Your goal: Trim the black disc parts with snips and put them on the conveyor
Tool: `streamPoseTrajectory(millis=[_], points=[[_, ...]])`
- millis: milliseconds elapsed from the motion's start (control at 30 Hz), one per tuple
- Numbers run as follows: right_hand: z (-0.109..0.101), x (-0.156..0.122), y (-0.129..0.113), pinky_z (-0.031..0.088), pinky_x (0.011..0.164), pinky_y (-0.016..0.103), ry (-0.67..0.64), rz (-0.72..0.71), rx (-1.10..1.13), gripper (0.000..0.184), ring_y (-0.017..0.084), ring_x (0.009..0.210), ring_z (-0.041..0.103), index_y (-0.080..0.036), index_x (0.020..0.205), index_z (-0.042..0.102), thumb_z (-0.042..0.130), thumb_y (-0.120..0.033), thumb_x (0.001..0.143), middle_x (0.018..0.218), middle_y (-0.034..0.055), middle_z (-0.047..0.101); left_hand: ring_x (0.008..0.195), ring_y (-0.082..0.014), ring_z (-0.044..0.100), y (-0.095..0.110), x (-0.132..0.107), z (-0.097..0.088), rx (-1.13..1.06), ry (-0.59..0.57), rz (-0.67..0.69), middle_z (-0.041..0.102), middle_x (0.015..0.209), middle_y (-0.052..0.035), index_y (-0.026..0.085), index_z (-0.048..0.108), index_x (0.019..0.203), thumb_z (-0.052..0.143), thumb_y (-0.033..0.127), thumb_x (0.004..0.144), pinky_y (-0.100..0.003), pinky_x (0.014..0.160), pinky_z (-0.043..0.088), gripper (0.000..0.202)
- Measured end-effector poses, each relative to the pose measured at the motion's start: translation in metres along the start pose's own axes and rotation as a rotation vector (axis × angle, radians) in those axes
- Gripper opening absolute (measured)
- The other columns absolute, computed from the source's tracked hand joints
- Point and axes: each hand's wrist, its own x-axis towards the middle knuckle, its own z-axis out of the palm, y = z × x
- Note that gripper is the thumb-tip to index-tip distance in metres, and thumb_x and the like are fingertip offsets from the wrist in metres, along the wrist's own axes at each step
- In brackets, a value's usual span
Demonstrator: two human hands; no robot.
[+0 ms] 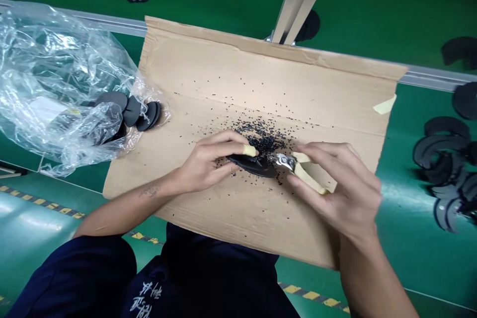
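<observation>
My left hand [212, 159] grips a flat black disc-like part [255, 166] between thumb and fingers, low over the cardboard. Pale yellow tape wraps one fingertip of that hand. In my right hand [343, 184] is a pair of cutting pliers [307, 174] with cream handles. Their metal jaws meet the right edge of the black part; whether the jaws are closed on it I cannot tell. A pile of tiny black bits [263, 134] lies just beyond the part and scatters outward over the cardboard.
The cardboard sheet [186, 64] covers the green table. On the left a clear plastic bag [67, 59] holds black discs, with several discs [149, 115] at its mouth. Black curved parts [443, 144] lie at the right. A metal post [301, 0] rises behind the cardboard.
</observation>
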Motion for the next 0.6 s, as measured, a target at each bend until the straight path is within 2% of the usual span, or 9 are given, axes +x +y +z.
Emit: streamPoseTrajectory(millis=[67, 200, 367, 600], points=[[0.0, -0.0006, 0.0036, 0.059, 0.078, 0.046, -0.032, -0.02, -0.076, 0.051, 0.028, 0.094, 0.073, -0.031, 0.134, 0.065, 0.081, -0.025, 0.086, 0.111, 0.0091, 0.076, 0.101, -0.0158, 0.071, 0.0011, 0.0004, 0.001, -0.061, 0.006, -0.026, 0.075, 0.109, -0.0075, 0.02, 0.074, 0.116, 0.065, 0.005, 0.09, -0.03, 0.088, 0.061, 0.031], [0.0027, -0.0025, 0.0061, 0.059, 0.077, 0.043, -0.095, -0.088, -0.062, 0.055, 0.027, 0.094, 0.072, -0.027, 0.137, 0.061, 0.081, -0.025, 0.086, 0.114, 0.0117, 0.075, 0.103, -0.0166, 0.072, 0.0024, 0.0007, 0.0027, -0.145, -0.005, -0.065, 0.076, 0.109, -0.0091, 0.018, 0.074, 0.114, 0.067, 0.008, 0.09, -0.03, 0.091, 0.061, 0.027], [0.0037, -0.0042, 0.0065, 0.059, 0.077, 0.041, -0.105, -0.117, -0.103, 0.05, 0.025, 0.096, 0.072, -0.021, 0.135, 0.061, 0.078, -0.024, 0.089, 0.113, 0.0134, 0.075, 0.104, -0.0153, 0.072, 0.003, -0.0001, 0.0038, -0.183, -0.014, -0.043, 0.077, 0.109, -0.009, 0.018, 0.074, 0.115, 0.066, 0.008, 0.092, -0.027, 0.091, 0.061, 0.026], [0.004, -0.006, 0.0067, 0.057, 0.072, 0.036, -0.071, -0.156, -0.199, 0.044, 0.023, 0.091, 0.072, -0.02, 0.132, 0.063, 0.077, -0.025, 0.091, 0.11, 0.0111, 0.076, 0.103, -0.016, 0.076, 0.0019, -0.001, 0.0059, -0.214, 0.007, -0.024, 0.079, 0.107, -0.0109, 0.016, 0.074, 0.113, 0.069, 0.009, 0.092, -0.026, 0.092, 0.063, 0.023]])
